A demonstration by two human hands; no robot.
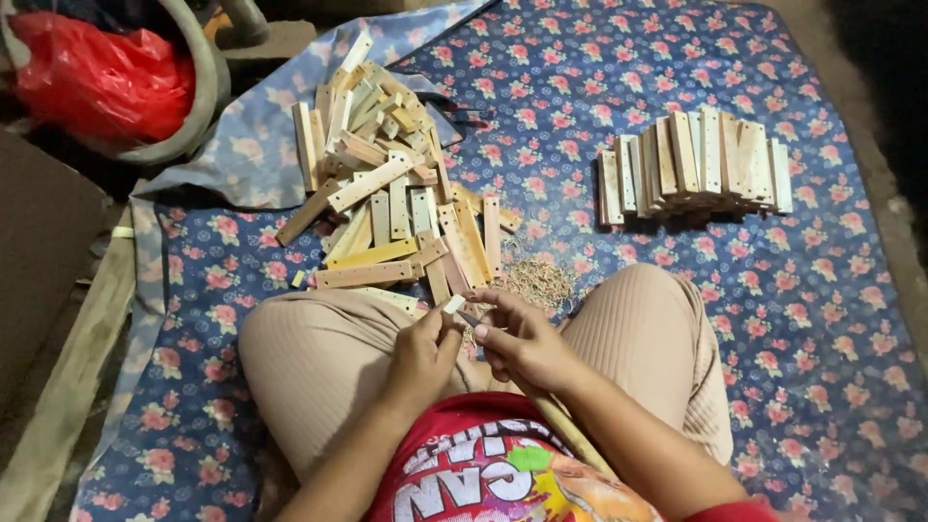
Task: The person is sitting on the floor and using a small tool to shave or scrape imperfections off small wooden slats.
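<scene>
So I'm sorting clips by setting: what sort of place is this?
Probably an informal home workshop on the floor: a loose pile of wooden slats and a neat stack of slats lie on a floral cloth, with wood shavings nearby.

Floral cloth (793, 290) is covering the floor. Red bag (101, 82) is sitting in a grey tub (205, 92) at far left. Shavings (537, 280) are lying near the knees.

Bulging red plastic bag (97, 77) at top left, inside grey hoop
</scene>
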